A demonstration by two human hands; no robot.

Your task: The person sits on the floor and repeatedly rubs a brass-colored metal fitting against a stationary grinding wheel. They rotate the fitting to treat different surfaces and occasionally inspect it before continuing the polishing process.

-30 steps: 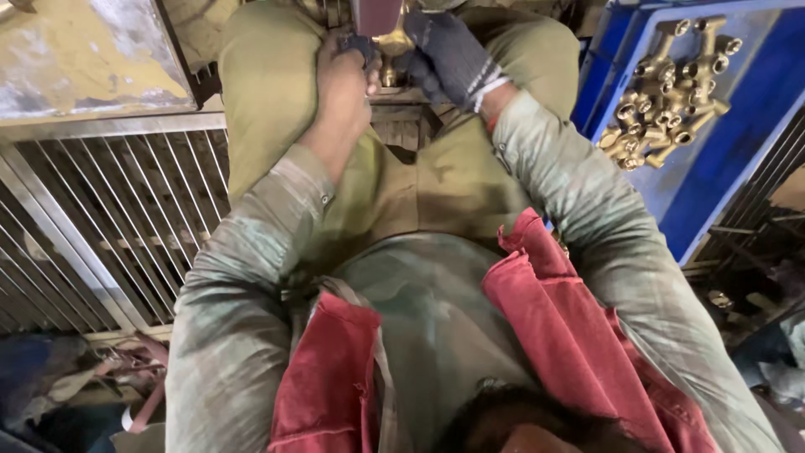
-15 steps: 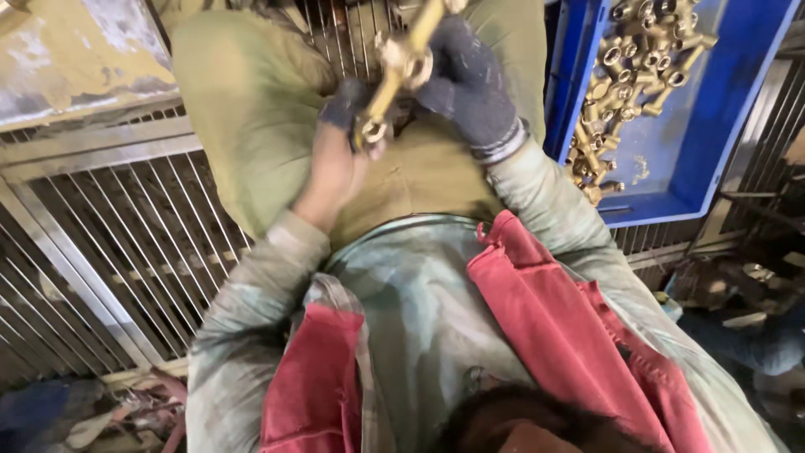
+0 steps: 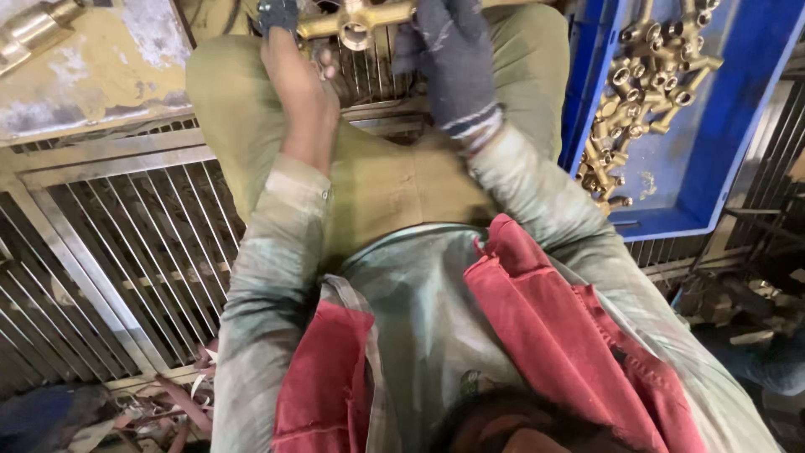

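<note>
Both our hands hold one brass cross fitting (image 3: 356, 21) at the top edge of the view, above our lap. Its long axis runs nearly level, left to right, with a round opening facing us at the centre. Our left hand (image 3: 293, 71), mostly bare, closes on the left end, forearm reaching straight out. Our right hand (image 3: 453, 63), in a dark knit glove, wraps the right end. Fingertips are cut off by the frame. More brass fittings (image 3: 646, 101) lie in a blue tray (image 3: 738, 143) to our right.
</note>
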